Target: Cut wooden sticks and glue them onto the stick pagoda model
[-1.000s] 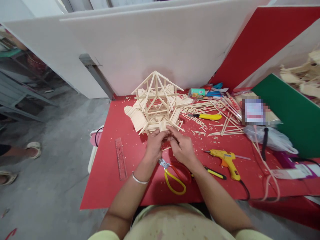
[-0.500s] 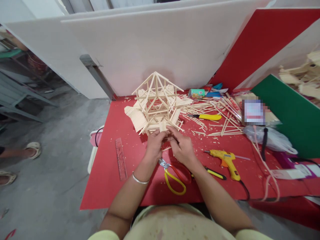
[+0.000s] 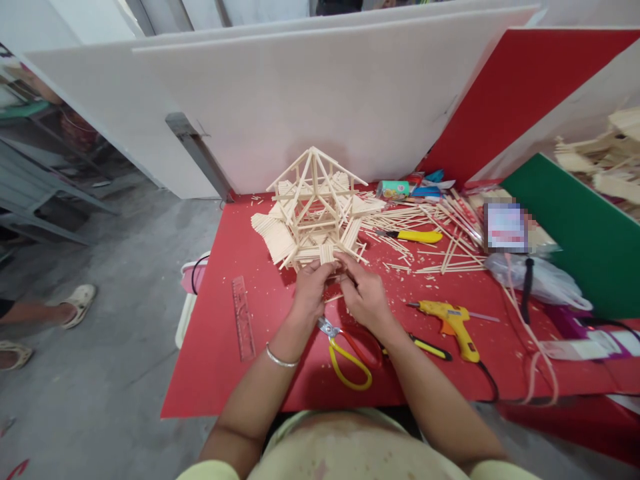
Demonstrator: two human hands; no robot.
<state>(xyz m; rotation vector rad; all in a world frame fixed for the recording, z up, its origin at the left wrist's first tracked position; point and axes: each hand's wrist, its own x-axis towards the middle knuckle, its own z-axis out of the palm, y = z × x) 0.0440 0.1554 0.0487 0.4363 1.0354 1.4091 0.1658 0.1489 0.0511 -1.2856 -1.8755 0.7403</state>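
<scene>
Working at near edge of stick model (image 3: 313, 230), set upright on red table (image 3: 200, 373), probably for reach from front. Holding fingertips of left hand (image 3: 313, 290) and right hand (image 3: 365, 293) close together, perhaps for fine control; cannot tell whether clamped on anything. Lying on near side of hands: scissors (image 3: 329, 327). Farther right, handle nearest, likely for easy pickup: glue gun (image 3: 453, 315).

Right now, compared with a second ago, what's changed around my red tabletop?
A bystander's cream clog shifted slightly rightward, toward the red tabletop. Nothing was visibly taken up or let go: your left hand and right hand stay at the front of the pale wooden-stick model. The yellow glue gun hasn't moved.
</scene>
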